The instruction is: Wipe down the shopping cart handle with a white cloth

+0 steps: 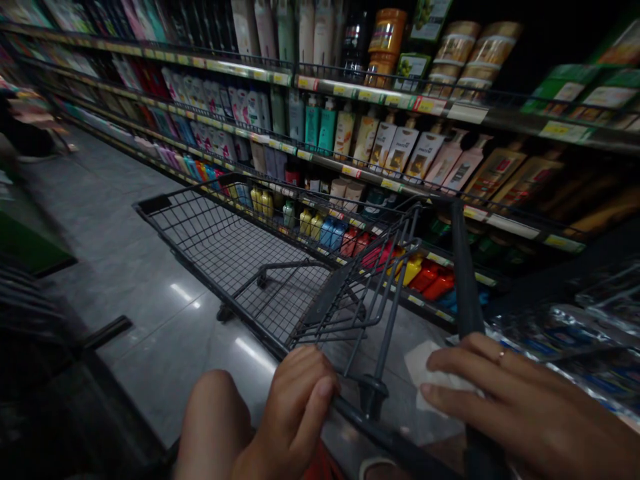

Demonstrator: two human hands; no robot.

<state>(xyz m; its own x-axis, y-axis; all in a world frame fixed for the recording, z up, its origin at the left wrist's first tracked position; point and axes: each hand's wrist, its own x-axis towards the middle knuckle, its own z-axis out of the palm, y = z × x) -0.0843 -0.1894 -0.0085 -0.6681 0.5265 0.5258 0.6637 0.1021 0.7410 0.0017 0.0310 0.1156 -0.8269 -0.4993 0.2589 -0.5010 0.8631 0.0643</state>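
A dark wire shopping cart (230,250) stands across the middle of the head view, its basket empty and pointing left. My left hand (303,400) is closed around the cart's near side rail, with the thumb on the right side. At the right, my right hand (520,400), with a ring on one finger, reaches over the dark handle bar (466,280). Its fingers pinch a crumpled white paper (425,370) against the handle. Part of its grip is hidden behind the hand.
Shelves (350,170) of bottles and jars run along the far side, close to the cart. Silvery packages (575,347) are at the right. A bare knee or arm (215,420) shows beside my left hand. Grey tiled floor (135,267) and a green box (30,233) are left.
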